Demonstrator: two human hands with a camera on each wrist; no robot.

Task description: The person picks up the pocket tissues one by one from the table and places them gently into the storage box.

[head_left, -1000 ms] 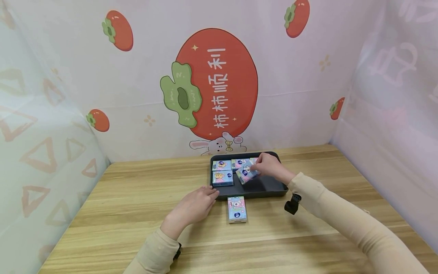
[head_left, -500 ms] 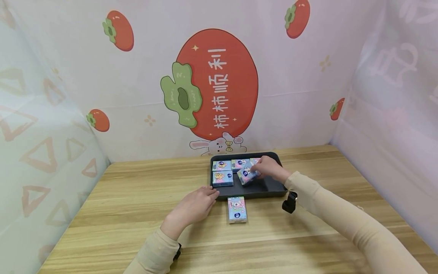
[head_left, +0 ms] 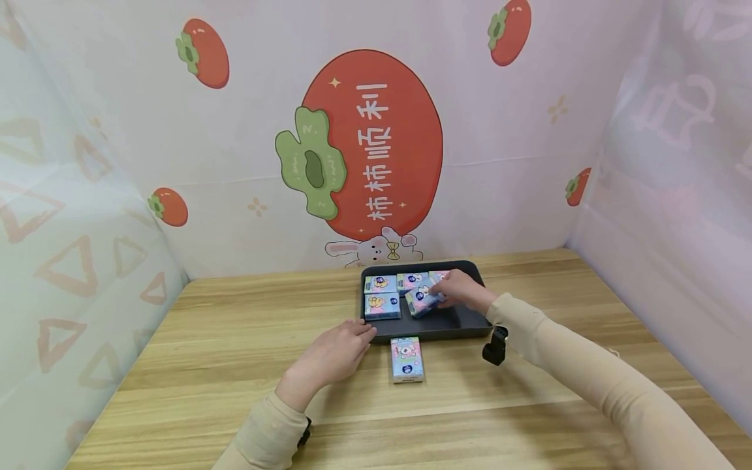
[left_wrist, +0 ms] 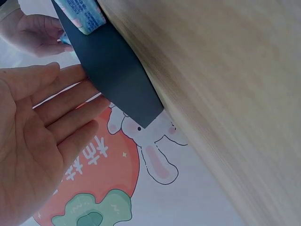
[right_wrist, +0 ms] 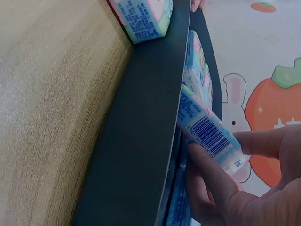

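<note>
My right hand (head_left: 461, 289) pinches a small blue and pink tissue pack (head_left: 423, 301) by its right end, tilted over the dark grey tray (head_left: 446, 333). A barcode shows on the held pack (right_wrist: 209, 134) in the right wrist view. Two packs with a yellow character, one front (head_left: 383, 305) and one back (head_left: 380, 284), lie at the tray's left end. Along the back wall are another pack (head_left: 412, 281) and one partly hidden by my right hand. My left hand (head_left: 337, 350) touches the tray's front left corner with straight fingers.
One more tissue pack (head_left: 407, 360) lies upright lengthwise on the wooden table (head_left: 235, 365), just in front of the tray. Behind the table hangs a white backdrop (head_left: 252, 130) with printed persimmons and a rabbit. Side curtains flank the table.
My right hand has lowered slightly with the tissue pack, and the pack has turned a little towards level. The left hand and the tray have not visibly moved.
</note>
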